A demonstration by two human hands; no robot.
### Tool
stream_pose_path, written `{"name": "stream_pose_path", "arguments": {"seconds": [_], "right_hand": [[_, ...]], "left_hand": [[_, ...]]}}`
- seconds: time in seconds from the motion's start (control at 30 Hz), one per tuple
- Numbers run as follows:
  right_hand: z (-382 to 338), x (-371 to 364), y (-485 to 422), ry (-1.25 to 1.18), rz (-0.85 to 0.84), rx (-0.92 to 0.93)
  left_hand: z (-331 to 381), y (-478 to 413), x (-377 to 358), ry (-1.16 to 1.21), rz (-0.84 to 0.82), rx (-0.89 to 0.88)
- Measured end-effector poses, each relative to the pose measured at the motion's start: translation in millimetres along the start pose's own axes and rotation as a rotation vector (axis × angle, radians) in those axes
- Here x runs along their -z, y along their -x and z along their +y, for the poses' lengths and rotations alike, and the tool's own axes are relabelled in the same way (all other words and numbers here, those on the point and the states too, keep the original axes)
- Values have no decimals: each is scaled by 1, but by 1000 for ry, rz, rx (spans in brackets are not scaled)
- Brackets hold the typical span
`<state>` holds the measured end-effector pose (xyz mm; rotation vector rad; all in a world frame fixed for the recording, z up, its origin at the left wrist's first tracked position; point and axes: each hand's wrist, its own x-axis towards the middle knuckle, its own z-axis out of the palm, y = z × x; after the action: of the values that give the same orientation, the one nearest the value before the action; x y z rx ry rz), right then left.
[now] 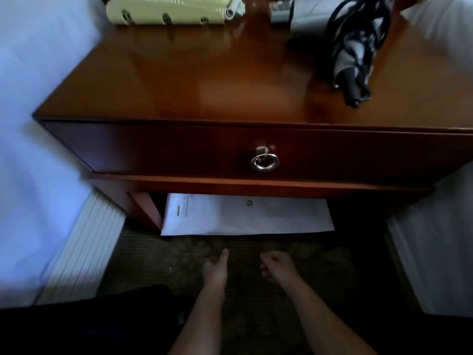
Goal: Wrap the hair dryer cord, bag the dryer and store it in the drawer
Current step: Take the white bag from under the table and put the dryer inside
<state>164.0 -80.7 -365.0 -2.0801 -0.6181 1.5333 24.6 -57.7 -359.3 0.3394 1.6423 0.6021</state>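
Cord [358, 19]: bundled round hair dryer [354, 65] on worktop [204, 73], seemingly wrapped.
Bagging: not yet done.
Drawer [166, 149]: closed; storing left.
Left hand [216, 269], right hand [277, 267]: fingers loosely curled, empty.

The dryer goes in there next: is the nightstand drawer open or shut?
Shut. Only the front of the drawer shows, with no interior visible, and its ring pull hangs down untouched.
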Motion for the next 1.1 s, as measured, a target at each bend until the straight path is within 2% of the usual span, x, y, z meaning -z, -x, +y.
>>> {"name": "stream_pose_path", "arguments": {"seconds": [0.2, 0.43, 0.63, 0.93, 1.03, 1.1], "right_hand": [[-14, -16, -31, -270, -32, -137], [-27, -28, -58, -544, 61, -297], [-24, -34, -64, -624, 103, -302], [-21, -35, -57, -678, 139, -232], [-10, -46, -47, -779, 172, -224], [0, -52, -39, -908, 128, -210]], "left_hand": [[17, -34, -7, 293, 46, 67], [26, -61, -24, 390, 196, 128], [27, -65, -18, 521, 221, 95], [29, -73, -14, 532, 246, 78], [14, -65, -11, 607, 271, 45], [2, -58, -9, 674, 287, 30]]}}
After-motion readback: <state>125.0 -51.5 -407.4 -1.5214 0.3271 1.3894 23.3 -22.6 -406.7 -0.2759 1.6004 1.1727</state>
